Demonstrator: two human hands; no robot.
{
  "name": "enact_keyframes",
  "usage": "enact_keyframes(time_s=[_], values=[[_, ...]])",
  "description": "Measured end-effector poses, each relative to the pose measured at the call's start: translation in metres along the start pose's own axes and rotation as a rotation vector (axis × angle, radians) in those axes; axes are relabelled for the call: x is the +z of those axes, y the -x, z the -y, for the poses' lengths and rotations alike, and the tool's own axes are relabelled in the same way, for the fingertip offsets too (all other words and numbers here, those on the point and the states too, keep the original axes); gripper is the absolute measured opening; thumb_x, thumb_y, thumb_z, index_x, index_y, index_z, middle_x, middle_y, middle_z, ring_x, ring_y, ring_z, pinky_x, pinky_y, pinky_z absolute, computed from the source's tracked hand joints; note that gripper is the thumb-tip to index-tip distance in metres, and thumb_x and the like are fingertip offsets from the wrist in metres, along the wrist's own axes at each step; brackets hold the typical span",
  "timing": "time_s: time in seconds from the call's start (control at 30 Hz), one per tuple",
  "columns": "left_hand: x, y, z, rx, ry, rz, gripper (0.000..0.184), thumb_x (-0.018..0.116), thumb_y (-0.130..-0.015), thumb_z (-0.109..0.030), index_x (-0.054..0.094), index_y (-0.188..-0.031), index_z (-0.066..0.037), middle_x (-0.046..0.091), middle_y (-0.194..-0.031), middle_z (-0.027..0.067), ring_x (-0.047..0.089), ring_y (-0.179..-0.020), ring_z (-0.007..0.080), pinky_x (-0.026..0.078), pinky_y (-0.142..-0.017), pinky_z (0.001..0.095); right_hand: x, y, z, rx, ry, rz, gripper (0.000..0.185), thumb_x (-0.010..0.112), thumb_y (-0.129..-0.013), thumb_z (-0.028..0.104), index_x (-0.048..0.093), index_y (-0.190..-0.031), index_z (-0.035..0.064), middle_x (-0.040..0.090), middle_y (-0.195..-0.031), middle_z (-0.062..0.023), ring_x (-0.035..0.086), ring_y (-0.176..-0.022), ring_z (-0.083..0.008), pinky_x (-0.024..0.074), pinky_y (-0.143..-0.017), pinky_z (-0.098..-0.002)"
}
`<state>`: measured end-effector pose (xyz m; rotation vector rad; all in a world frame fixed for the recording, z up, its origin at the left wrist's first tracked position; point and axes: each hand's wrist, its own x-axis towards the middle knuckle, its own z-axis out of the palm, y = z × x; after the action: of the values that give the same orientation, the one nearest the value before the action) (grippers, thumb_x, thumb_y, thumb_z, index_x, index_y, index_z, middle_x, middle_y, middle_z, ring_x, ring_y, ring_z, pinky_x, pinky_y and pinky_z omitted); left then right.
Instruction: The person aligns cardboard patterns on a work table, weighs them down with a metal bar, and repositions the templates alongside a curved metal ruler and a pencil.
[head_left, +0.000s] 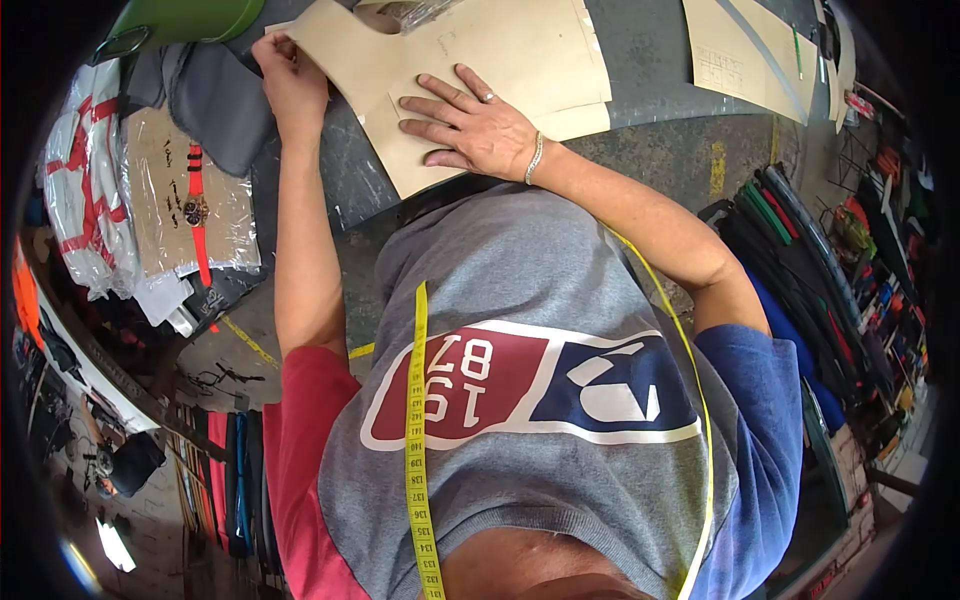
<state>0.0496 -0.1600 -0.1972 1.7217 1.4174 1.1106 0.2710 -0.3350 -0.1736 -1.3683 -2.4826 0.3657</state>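
Large cream card pattern sheets (540,50) lie on the dark grey table, one over another, with handwriting on the top one. My left hand (295,85) pinches the upper left edge of a sheet, which curls up a little there. My right hand (470,125), wearing a ring and a bracelet, rests flat on the sheets with its fingers spread. A piece of clear plastic (428,12) shows by a curved cut-out at the top edge. A yellow tape measure (417,430) hangs round my neck over my grey shirt.
Left of my arm are dark grey material pieces (215,105), a plastic-wrapped brown sheet (150,215) with an orange-strapped watch (196,211), and a green container (180,22). Another marked card sheet (735,55) lies at the right. Rolls of material (800,260) stand at right.
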Motion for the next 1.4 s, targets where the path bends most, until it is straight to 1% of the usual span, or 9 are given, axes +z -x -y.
enact_keyframes(time_s=[0.23, 0.27, 0.37, 0.4, 0.43, 0.53, 0.8, 1.0, 1.4], values=[[0.0, 0.007, 0.009, -0.015, -0.045, 0.016, 0.018, 0.062, -0.1, -0.014, 0.055, -0.11, 0.0, 0.067, -0.088, 0.0133, 0.064, -0.08, 0.026, 0.051, -0.077, 0.0384, 0.0, -0.001, 0.001, -0.016, 0.002, 0.02, 0.048, 0.06, -0.096, 0.055, 0.061, -0.139, 0.0355, 0.046, -0.158, 0.0041, 0.032, -0.154, -0.0222, 0.0217, -0.128, -0.0528], [-0.009, 0.008, 0.003, -0.078, -0.05, 0.126, 0.027, 0.065, -0.098, -0.014, 0.057, -0.121, 0.0, 0.068, -0.108, 0.0179, 0.067, -0.096, 0.0309, 0.052, -0.087, 0.0415, -0.001, -0.001, 0.0, -0.025, 0.003, 0.024, 0.046, 0.06, -0.096, 0.054, 0.062, -0.138, 0.0364, 0.046, -0.158, 0.0041, 0.032, -0.153, -0.0224, 0.0224, -0.127, -0.0531], [-0.009, 0.007, -0.018, 0.251, -0.149, 0.082, 0.031, 0.063, -0.097, -0.002, 0.062, -0.128, 0.0, 0.074, -0.111, 0.011, 0.072, -0.089, 0.0205, 0.054, -0.082, 0.0296, -0.001, -0.001, 0.0, -0.042, -0.006, 0.022, 0.042, 0.06, -0.096, 0.052, 0.063, -0.136, 0.0398, 0.047, -0.156, 0.0034, 0.034, -0.152, -0.0241, 0.0233, -0.126, -0.0558], [-0.012, 0.007, -0.032, 0.154, -0.181, 0.172, 0.044, 0.066, -0.093, -0.002, 0.06, -0.137, -0.002, 0.07, -0.124, 0.015, 0.071, -0.104, 0.0279, 0.054, -0.091, 0.0332, -0.001, -0.001, 0.0, -0.039, -0.014, 0.025, 0.041, 0.06, -0.097, 0.051, 0.062, -0.136, 0.04, 0.048, -0.155, 0.0035, 0.034, -0.152, -0.0238, 0.0229, -0.126, -0.0565], [-0.01, 0.004, -0.042, 0.265, -0.258, 0.109, 0.026, 0.059, -0.093, -0.005, 0.067, -0.117, 0.0, 0.066, -0.119, 0.0191, 0.064, -0.112, 0.0402, 0.051, -0.095, 0.0423, 0.0, -0.002, 0.0, -0.038, -0.02, 0.026, 0.04, 0.061, -0.097, 0.051, 0.062, -0.136, 0.0402, 0.049, -0.155, 0.0036, 0.035, -0.152, -0.0236, 0.0224, -0.126, -0.0573], [-0.008, -0.004, -0.039, 0.267, -0.248, 0.107, 0.027, 0.056, -0.091, 0.002, 0.065, -0.117, 0.002, 0.064, -0.112, 0.0211, 0.063, -0.107, 0.0433, 0.051, -0.093, 0.0429, -0.004, -0.005, 0.002, -0.046, -0.002, 0.014, 0.042, 0.06, -0.097, 0.05, 0.06, -0.139, 0.0409, 0.048, -0.155, 0.0022, 0.035, -0.151, -0.0245, 0.0244, -0.125, -0.0581], [-0.006, -0.09, -0.066, 0.25, -0.04, 0.106, 0.044, 0.052, -0.088, 0.011, 0.065, -0.128, 0.001, 0.071, -0.118, 0.0188, 0.069, -0.11, 0.0266, 0.052, -0.096, 0.034, -0.008, -0.007, 0.002, -0.048, -0.002, 0.087, 0.045, 0.059, -0.099, 0.049, 0.058, -0.143, 0.0406, 0.044, -0.158, 0.0014, 0.03, -0.154, -0.0276, 0.0199, -0.126, -0.0579], [0.003, -0.118, -0.066, 0.147, -0.153, 0.229, 0.044, 0.058, -0.089, 0.0, 0.066, -0.131, 0.0, 0.07, -0.122, 0.0274, 0.068, -0.116, 0.0378, 0.052, -0.099, 0.0395, -0.009, -0.007, 0.002, -0.041, -0.025, 0.08, 0.047, 0.06, -0.098, 0.05, 0.057, -0.144, 0.0417, 0.044, -0.159, 0.0018, 0.029, -0.154, -0.0275, 0.0183, -0.127, -0.0574], [0.062, -0.165, 0.004, 0.109, -0.394, -0.103, 0.056, 0.057, -0.091, -0.002, 0.048, -0.146, 0.003, 0.061, -0.121, 0.0318, 0.06, -0.113, 0.0485, 0.05, -0.096, 0.0512, -0.023, -0.017, 0.002, 0.02, -0.069, 0.11, 0.057, 0.067, -0.093, 0.049, 0.057, -0.145, 0.0297, 0.051, -0.15, 0.0028, 0.036, -0.149, -0.025, 0.0252, -0.124, -0.0556]])
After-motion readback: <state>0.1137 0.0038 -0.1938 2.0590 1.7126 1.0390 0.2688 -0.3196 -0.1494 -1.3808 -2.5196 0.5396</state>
